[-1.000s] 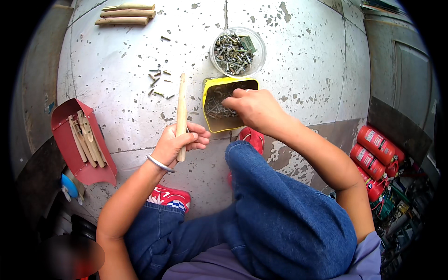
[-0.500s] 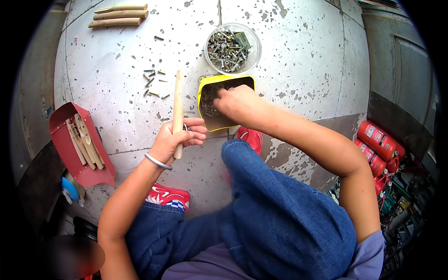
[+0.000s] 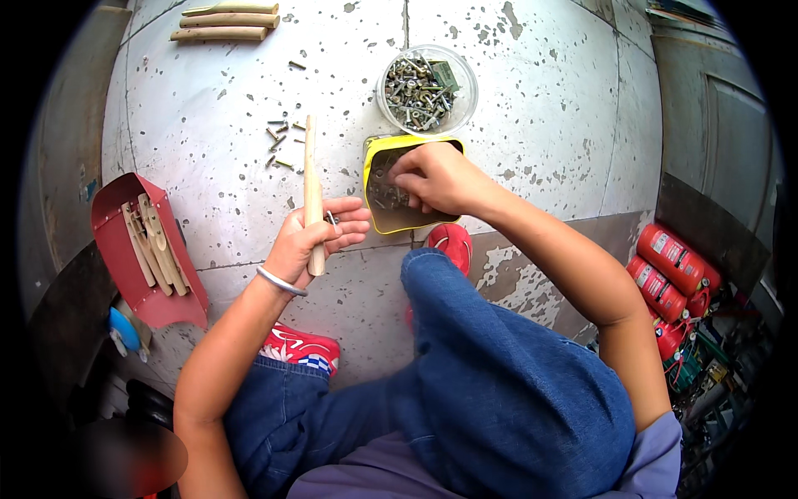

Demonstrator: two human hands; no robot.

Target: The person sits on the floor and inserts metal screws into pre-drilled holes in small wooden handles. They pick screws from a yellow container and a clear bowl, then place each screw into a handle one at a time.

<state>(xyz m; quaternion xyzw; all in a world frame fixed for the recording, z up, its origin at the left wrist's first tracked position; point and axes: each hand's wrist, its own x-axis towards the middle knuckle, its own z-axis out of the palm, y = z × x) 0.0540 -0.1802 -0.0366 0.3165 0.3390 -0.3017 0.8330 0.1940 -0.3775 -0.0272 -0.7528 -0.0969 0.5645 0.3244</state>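
Note:
In my left hand (image 3: 293,249) a pale wooden handle (image 3: 312,179) stands lengthwise, clamped under the thumb. A small bolt (image 3: 332,219) lies on the outstretched fingers of that hand. My right hand (image 3: 447,176) is over the yellow-rimmed box (image 3: 369,185), its fingers curled together; what they hold, if anything, is hidden. Small metal pieces (image 3: 384,198) lie on the bottom of the box. Just beyond it stands a round clear tub (image 3: 471,98) full of bolts and nuts (image 3: 420,93).
Several loose bolts (image 3: 277,144) lie on the floor left of the box. Three wooden handles (image 3: 223,34) are stacked at the far left. A red tray (image 3: 112,195) with more handles (image 3: 158,249) sits at the left. Red fire extinguishers (image 3: 669,256) are at the right.
My right hand has drawn up a little inside the box, its fingers now curled nearer the rim. My left fingers have spread flatter, showing the bolt more plainly. The view has shifted slightly.

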